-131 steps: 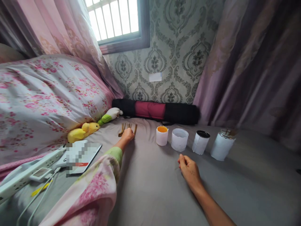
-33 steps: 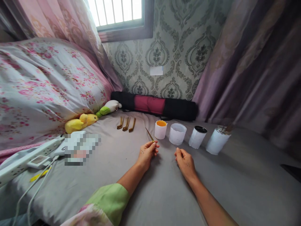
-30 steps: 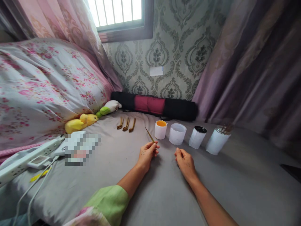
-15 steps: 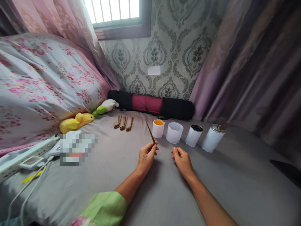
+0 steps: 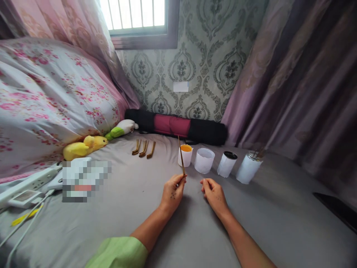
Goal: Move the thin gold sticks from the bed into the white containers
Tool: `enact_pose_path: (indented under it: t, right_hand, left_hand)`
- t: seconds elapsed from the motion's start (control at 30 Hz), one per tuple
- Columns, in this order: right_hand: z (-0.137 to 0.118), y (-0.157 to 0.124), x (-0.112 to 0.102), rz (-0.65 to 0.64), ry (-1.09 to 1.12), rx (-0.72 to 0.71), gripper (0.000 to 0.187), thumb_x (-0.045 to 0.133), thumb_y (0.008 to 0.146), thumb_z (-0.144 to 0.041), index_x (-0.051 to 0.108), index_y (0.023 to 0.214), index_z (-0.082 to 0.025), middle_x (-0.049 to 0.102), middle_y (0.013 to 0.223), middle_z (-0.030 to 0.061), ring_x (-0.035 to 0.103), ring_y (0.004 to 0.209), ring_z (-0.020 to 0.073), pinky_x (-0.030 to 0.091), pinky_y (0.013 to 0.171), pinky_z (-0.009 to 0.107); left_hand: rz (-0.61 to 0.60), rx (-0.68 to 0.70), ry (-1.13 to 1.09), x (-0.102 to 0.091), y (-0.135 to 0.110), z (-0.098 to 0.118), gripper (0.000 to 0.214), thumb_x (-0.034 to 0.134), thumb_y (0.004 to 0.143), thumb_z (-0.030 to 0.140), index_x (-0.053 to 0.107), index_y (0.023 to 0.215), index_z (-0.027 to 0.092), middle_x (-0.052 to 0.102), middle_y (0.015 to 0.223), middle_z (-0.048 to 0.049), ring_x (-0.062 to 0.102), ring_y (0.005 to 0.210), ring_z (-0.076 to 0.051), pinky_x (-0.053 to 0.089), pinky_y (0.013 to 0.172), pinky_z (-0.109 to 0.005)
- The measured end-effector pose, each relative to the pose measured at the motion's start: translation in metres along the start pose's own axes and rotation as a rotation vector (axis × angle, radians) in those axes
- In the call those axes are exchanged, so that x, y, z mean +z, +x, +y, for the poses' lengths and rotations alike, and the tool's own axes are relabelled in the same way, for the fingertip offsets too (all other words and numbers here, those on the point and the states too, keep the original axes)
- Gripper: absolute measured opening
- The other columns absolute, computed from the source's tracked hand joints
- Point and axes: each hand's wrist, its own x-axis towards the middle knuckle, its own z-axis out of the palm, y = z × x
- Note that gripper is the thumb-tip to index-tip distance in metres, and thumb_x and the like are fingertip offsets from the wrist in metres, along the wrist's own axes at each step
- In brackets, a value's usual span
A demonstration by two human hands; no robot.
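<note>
My left hand pinches the lower end of a thin brown stick between thumb and fingers. The stick points up and leans slightly left, its shaft crossing in front of a white-wrapped cup with an orange inside. Closed with its fingers curled, my right hand is held over the bed, nearest to a translucent white cup; nothing shows in its fingers. Further right stand a white-wrapped can with a dark inside and a taller white-wrapped jar with thin sticks poking out.
Small bundles of bent brown sticks lie left of the cups on the grey bedsheet. A black and red roll lies along the wall. Plush toys, a power strip and cables are left. A dark flat object lies right.
The stick in my left hand has swung from leaning left to nearly upright, its tip moving right. My right hand stays closed. The whole view has shifted slightly.
</note>
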Motion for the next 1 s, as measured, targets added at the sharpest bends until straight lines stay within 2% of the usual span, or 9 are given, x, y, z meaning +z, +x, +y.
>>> enact_pose_path:
  t: [0.3,0.57,0.73,0.83,1.0]
  right_hand:
    - [-0.002,-0.001,-0.001,0.006,0.001,-0.005,0.041,0.036,0.076,-0.050,0.057,0.080,-0.015,0.053,0.057,0.0003,0.046,0.044,0.0098,0.035,0.043,0.020]
    - [-0.005,-0.003,0.000,-0.001,0.069,-0.022,0.039,0.038,0.076,-0.047,0.058,0.082,-0.014,0.053,0.056,0.0001,0.046,0.043,0.0086,0.037,0.043,0.020]
    - [-0.005,-0.003,0.000,0.010,0.066,-0.042,0.037,0.040,0.076,-0.044,0.058,0.084,-0.013,0.055,0.059,0.0021,0.047,0.046,0.0094,0.037,0.044,0.019]
    - [-0.007,-0.004,0.000,-0.005,0.093,-0.018,0.036,0.040,0.076,-0.044,0.058,0.084,-0.013,0.054,0.059,0.0015,0.046,0.044,0.0089,0.036,0.042,0.019]
    - [-0.012,-0.005,0.001,-0.027,0.172,0.005,0.035,0.042,0.075,-0.044,0.057,0.085,-0.014,0.052,0.058,0.0003,0.045,0.043,0.0084,0.034,0.038,0.018]
  left_hand:
    - [-0.046,0.134,0.133,0.000,-0.002,-0.001,0.022,0.051,0.074,0.025,0.066,0.090,0.024,0.060,0.082,-0.0068,0.052,0.074,-0.017,0.037,0.071,-0.023]
    - [-0.106,0.157,0.227,-0.002,-0.004,-0.002,0.023,0.049,0.076,0.027,0.064,0.093,0.026,0.059,0.085,-0.0080,0.049,0.083,-0.020,0.032,0.082,-0.028]
    - [-0.097,0.194,0.261,-0.003,-0.006,-0.002,0.021,0.050,0.075,0.027,0.065,0.091,0.027,0.060,0.084,-0.0073,0.049,0.081,-0.018,0.030,0.080,-0.027]
    - [-0.116,0.272,0.418,-0.004,-0.007,0.000,0.022,0.046,0.078,0.025,0.063,0.092,0.027,0.059,0.086,-0.0068,0.049,0.081,-0.017,0.030,0.078,-0.027]
    - [-0.226,0.380,0.821,-0.006,-0.008,0.008,0.029,0.033,0.083,0.021,0.056,0.102,0.025,0.058,0.090,-0.0054,0.048,0.083,-0.017,0.031,0.073,-0.030]
